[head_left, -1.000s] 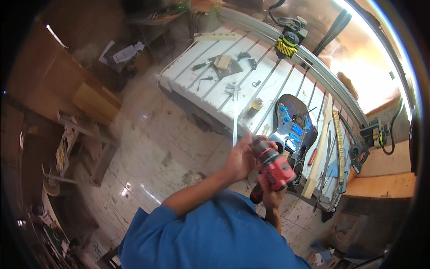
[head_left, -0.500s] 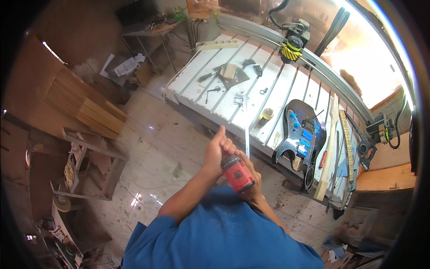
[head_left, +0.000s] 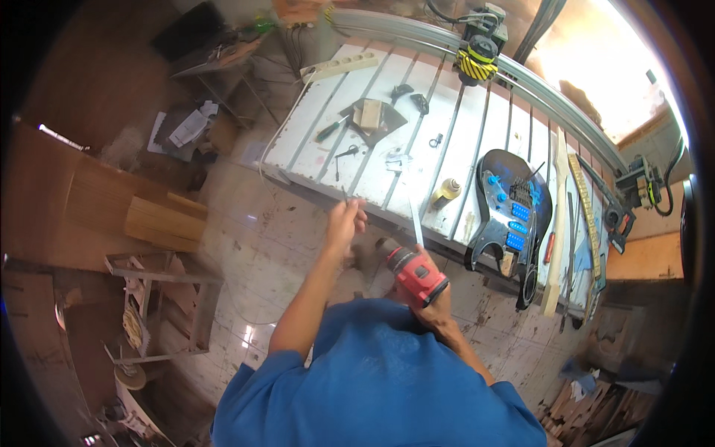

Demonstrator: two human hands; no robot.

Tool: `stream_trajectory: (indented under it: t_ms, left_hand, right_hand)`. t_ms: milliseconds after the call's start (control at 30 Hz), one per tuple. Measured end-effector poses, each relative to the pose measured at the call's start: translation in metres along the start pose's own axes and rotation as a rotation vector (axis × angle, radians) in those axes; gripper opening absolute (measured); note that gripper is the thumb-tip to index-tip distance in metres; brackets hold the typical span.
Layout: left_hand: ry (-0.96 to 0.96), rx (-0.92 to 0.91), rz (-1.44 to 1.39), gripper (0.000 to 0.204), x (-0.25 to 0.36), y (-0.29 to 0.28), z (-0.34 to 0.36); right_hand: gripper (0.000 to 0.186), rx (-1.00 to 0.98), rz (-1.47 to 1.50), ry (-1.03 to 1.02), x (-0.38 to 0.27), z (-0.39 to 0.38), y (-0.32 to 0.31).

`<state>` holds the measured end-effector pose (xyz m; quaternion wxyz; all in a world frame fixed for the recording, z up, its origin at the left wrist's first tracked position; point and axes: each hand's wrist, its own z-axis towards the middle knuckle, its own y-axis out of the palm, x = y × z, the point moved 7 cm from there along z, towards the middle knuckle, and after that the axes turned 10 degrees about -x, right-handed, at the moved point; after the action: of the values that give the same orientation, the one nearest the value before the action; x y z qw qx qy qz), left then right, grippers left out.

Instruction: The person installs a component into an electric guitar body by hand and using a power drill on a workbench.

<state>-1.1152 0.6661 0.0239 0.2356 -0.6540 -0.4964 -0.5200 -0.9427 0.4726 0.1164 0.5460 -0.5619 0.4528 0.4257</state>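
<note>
Both hands work off the bench edge [head_left: 350,200] — right grip [head_left: 436,302] holds red drill [head_left: 415,272], left grip [head_left: 344,223] pinches something thin.

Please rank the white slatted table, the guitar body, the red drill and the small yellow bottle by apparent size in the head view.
1. white slatted table
2. guitar body
3. red drill, though it is nearer the camera
4. small yellow bottle

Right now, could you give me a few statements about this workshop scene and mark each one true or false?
1. The right hand holds a red power drill. True.
2. The left hand rests flat on the guitar body. False: it is raised by the white slatted workbench edge, pinching something thin.
3. A dark guitar body with blue parts lies on the bench. True.
4. The person wears a yellow shirt. False: the shirt is blue.
</note>
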Motion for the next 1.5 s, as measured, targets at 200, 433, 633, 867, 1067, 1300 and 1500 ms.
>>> stream_trajectory:
  t_ms: [200,433,633,867,1067,1300,1500]
  left_hand:
    - [0.312,0.278,1.172,0.026,0.031,-0.058,0.099]
    - [0.289,0.1,1.454,0.022,0.056,-0.041,0.14]
    - [0.236,0.029,1.382,0.022,0.038,-0.051,0.176]
    - [0.179,-0.001,1.238,0.031,0.057,-0.06,0.162]
    - [0.034,0.091,1.134,0.042,0.048,-0.098,0.162]
    - [0.332,-0.015,1.238,0.048,0.07,-0.048,0.136]
    - [0.499,-0.064,1.255,0.027,0.06,-0.035,0.163]
  right_hand:
    - [0.08,0.215,0.045,-0.021,-0.007,0.016,0.012]
    - [0.077,0.48,0.154,0.122,-0.027,0.02,0.038]
    - [0.073,0.597,0.158,0.164,-0.031,0.02,0.054]
    - [0.073,0.647,0.195,0.176,-0.029,0.031,0.06]
    - [0.07,0.697,0.199,0.154,-0.024,0.039,0.06]
    - [0.052,0.72,0.283,0.225,-0.013,0.042,0.059]
    - [0.031,0.772,0.308,0.212,-0.011,0.041,0.06]
